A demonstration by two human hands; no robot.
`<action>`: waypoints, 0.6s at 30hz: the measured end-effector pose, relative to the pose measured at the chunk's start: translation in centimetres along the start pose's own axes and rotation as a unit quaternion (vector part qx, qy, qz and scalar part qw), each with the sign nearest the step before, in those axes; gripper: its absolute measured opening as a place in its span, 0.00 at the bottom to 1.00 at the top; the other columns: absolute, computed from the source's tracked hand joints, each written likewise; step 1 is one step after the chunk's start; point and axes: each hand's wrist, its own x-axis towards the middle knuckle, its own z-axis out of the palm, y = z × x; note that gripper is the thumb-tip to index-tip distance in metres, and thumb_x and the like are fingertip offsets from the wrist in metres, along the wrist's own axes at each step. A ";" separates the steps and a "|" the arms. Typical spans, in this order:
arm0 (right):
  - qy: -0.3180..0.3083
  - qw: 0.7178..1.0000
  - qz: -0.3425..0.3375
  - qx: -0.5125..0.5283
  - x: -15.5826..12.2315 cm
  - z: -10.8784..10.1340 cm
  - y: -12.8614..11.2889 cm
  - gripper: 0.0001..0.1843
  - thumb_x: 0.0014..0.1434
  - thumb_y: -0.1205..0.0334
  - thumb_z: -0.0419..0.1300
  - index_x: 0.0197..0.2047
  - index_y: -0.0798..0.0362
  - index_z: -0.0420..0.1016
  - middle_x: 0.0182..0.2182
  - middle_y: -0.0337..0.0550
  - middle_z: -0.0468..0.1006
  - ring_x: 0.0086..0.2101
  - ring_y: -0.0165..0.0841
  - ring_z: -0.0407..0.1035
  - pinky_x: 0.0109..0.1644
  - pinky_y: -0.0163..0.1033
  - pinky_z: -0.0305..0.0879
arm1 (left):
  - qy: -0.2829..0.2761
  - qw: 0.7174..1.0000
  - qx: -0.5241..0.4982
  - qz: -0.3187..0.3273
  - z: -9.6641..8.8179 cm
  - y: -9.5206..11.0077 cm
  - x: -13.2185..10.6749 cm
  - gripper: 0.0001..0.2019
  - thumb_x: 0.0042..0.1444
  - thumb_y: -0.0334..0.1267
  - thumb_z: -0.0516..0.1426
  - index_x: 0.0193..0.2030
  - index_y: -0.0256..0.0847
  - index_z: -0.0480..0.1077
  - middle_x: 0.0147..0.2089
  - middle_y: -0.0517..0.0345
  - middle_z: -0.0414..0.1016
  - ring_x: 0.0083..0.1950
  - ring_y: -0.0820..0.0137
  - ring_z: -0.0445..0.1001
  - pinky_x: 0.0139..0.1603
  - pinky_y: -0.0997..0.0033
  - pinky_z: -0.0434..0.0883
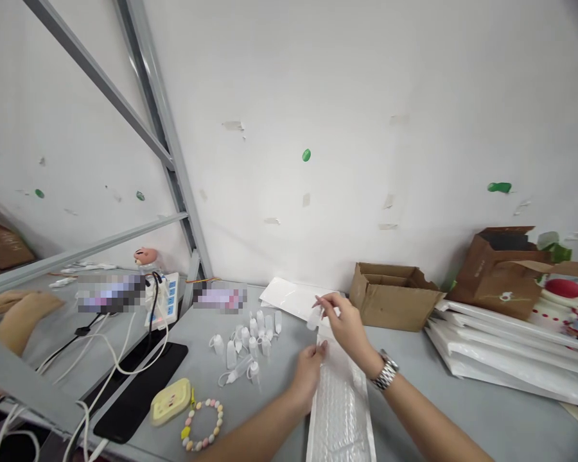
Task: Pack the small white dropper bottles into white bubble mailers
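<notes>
My right hand [345,322], with a metal watch on its wrist, pinches a small translucent plastic bottle [313,319] over the top end of a white bubble mailer [341,404]. That mailer lies lengthwise in front of me, its bubbled side facing up. My left hand [309,371] grips the mailer's upper left edge, fingers closed at its mouth. To the left, several small clear squeeze bottles [253,348] stand or lie in a loose group, some with looped caps. A flat white mailer [291,296] rests behind my hands.
An open cardboard box [395,305] sits at the back, beside stacked white mailers [501,359] and a brown paper bag [498,269]. At left are a black phone [142,398], yellow case [171,402], bead bracelet [220,417], power strip [171,298] and metal frame [161,128]. Another person's hand [29,308] shows beyond it.
</notes>
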 end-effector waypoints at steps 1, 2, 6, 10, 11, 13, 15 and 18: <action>0.017 1.000 -0.003 -0.017 -0.4 -1.1 0.6 0.18 0.62 0.51 0.46 0.31 0.51 0.71 0.26 0.41 0.75 0.32 0.35 0.67 0.39 0.38 0.59 | 0.002 1.000 0.005 0.006 0.0 0.1 -0.1 0.19 0.48 0.53 0.58 0.31 0.35 0.70 0.29 0.59 0.72 0.34 0.66 0.71 0.36 0.70 0.65; 0.028 0.999 -0.007 -0.035 -0.8 -2.0 1.3 0.19 0.62 0.50 0.46 0.31 0.50 0.71 0.26 0.42 0.75 0.33 0.36 0.67 0.39 0.39 0.59 | 0.003 1.000 0.010 0.012 0.0 0.2 -0.1 0.20 0.45 0.55 0.59 0.28 0.36 0.69 0.25 0.61 0.71 0.32 0.67 0.70 0.34 0.71 0.63; 0.035 0.997 -0.009 -0.070 -3.1 -3.8 4.2 0.21 0.60 0.45 0.46 0.29 0.50 0.71 0.25 0.42 0.75 0.32 0.37 0.67 0.39 0.40 0.60 | -0.007 0.999 0.026 0.028 0.4 0.6 -0.2 0.24 0.38 0.60 0.60 0.23 0.36 0.67 0.21 0.64 0.65 0.26 0.72 0.64 0.29 0.73 0.57; 0.012 0.998 0.058 -0.008 -4.7 -3.6 6.2 0.21 0.58 0.43 0.48 0.29 0.50 0.71 0.24 0.42 0.75 0.30 0.37 0.68 0.37 0.40 0.61 | -0.021 0.998 0.037 0.035 0.7 0.5 -0.1 0.26 0.35 0.61 0.60 0.23 0.36 0.68 0.21 0.63 0.64 0.25 0.74 0.61 0.28 0.74 0.55; 0.008 0.997 0.080 0.019 -4.9 -3.5 6.4 0.21 0.57 0.43 0.49 0.28 0.50 0.71 0.24 0.42 0.75 0.29 0.36 0.69 0.36 0.39 0.62 | -0.023 0.998 0.041 0.034 0.7 0.4 -0.1 0.26 0.35 0.62 0.60 0.23 0.36 0.68 0.21 0.63 0.64 0.25 0.74 0.60 0.28 0.74 0.55; 0.010 0.990 0.117 0.071 -4.8 -3.4 6.6 0.22 0.55 0.41 0.51 0.26 0.51 0.70 0.22 0.41 0.74 0.27 0.35 0.69 0.34 0.39 0.62 | -0.026 0.998 0.047 0.035 0.7 0.4 -0.1 0.27 0.35 0.62 0.59 0.23 0.36 0.68 0.20 0.63 0.63 0.24 0.74 0.59 0.27 0.74 0.53; 0.017 0.983 0.146 0.112 -4.6 -3.3 6.5 0.22 0.52 0.40 0.53 0.24 0.52 0.69 0.19 0.41 0.74 0.24 0.35 0.68 0.32 0.38 0.63 | -0.027 0.997 0.051 0.042 0.7 0.5 -0.1 0.26 0.35 0.62 0.60 0.22 0.36 0.68 0.20 0.63 0.63 0.24 0.75 0.58 0.27 0.74 0.53; -0.010 0.971 0.187 0.148 -4.5 -3.0 6.2 0.22 0.46 0.40 0.56 0.19 0.52 0.69 0.15 0.40 0.71 0.20 0.33 0.67 0.29 0.38 0.62 | -0.032 0.997 0.053 0.054 0.8 0.7 -0.2 0.27 0.33 0.63 0.60 0.23 0.36 0.69 0.20 0.64 0.63 0.24 0.75 0.58 0.28 0.75 0.54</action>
